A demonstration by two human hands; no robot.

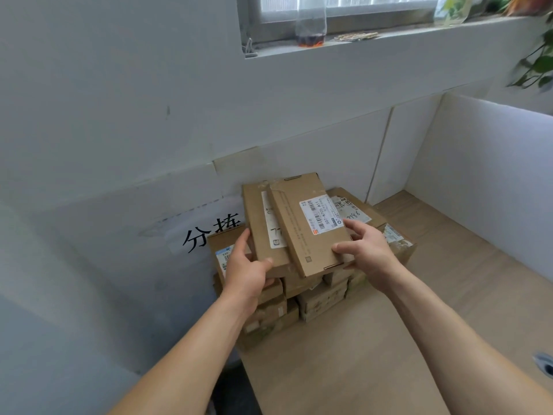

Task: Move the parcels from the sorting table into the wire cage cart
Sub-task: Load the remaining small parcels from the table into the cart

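Observation:
A pile of brown cardboard parcels [317,298] sits at the back left of the wooden sorting table [389,339], against the wall. Two flat parcels lie on top, side by side and overlapping. My left hand [245,268] grips the near left corner of the left flat parcel [260,223], thumb on top. My right hand [368,250] grips the near right edge of the right flat parcel [302,226], which carries a white shipping label [323,215]. No wire cage cart is in view.
White partition boards [484,175] wall the table at the back and right. A paper sign with black characters [206,235] hangs on the left wall. A window sill [359,40] above holds a plastic bottle and plants. A dark object [544,365] lies at the table's right edge.

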